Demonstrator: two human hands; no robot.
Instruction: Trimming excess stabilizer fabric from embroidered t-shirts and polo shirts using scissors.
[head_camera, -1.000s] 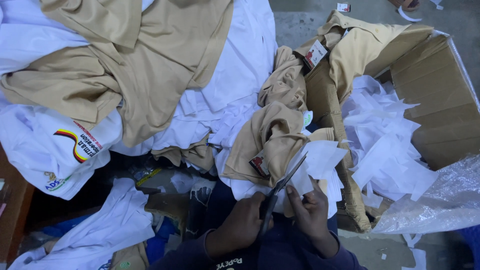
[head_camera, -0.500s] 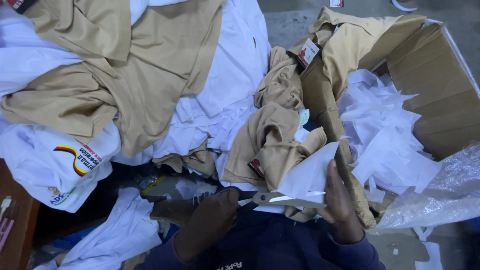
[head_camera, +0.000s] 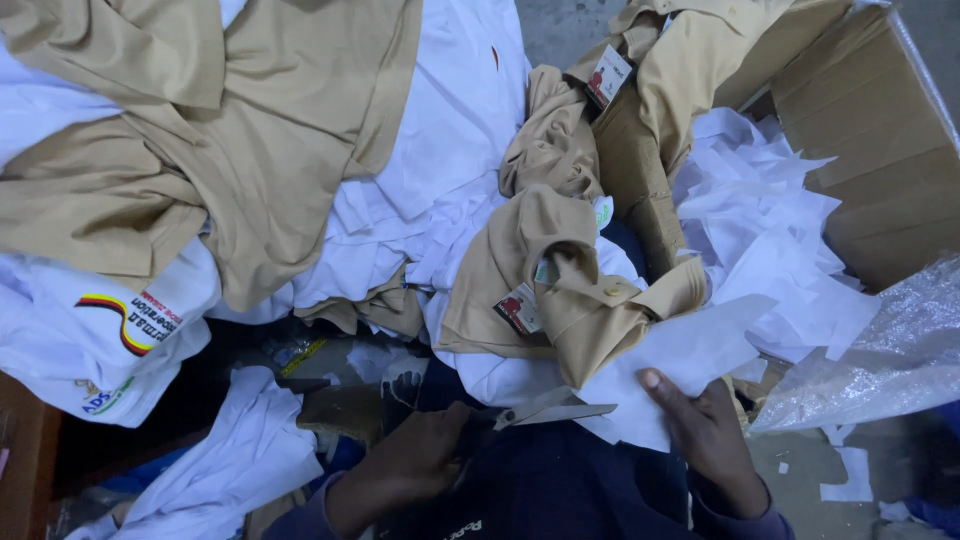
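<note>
the left hand (head_camera: 420, 465) is closed around the handles of a pair of scissors (head_camera: 545, 412), low in the view over the person's dark lap. the blades lie nearly level, close together, their tips pointing right toward a white sheet (head_camera: 680, 365). whether the tips touch the sheet cannot be told.

the right hand (head_camera: 705, 430) grips the lower edge of that white sheet, thumb on top, fingers curled beneath. the sheet lies just below a folded tan shirt (head_camera: 560, 290), which overlaps its upper edge. a small red and white tag (head_camera: 520, 310) hangs at the shirt's left side.

behind the tan shirt, a second crumpled tan shirt (head_camera: 550, 140) lies on a spread of white garments (head_camera: 450, 180). a large tan garment (head_camera: 250, 130) covers the upper left. a white shirt with a coloured print (head_camera: 110, 340) lies at the left edge.

to the right stands an open cardboard box (head_camera: 880, 170), holding a heap of white paper scraps (head_camera: 770, 220). another tan garment (head_camera: 700, 60) with a tag drapes over the box's near wall. clear plastic wrap (head_camera: 880, 350) lies just beside the box, at the lower right.
</note>
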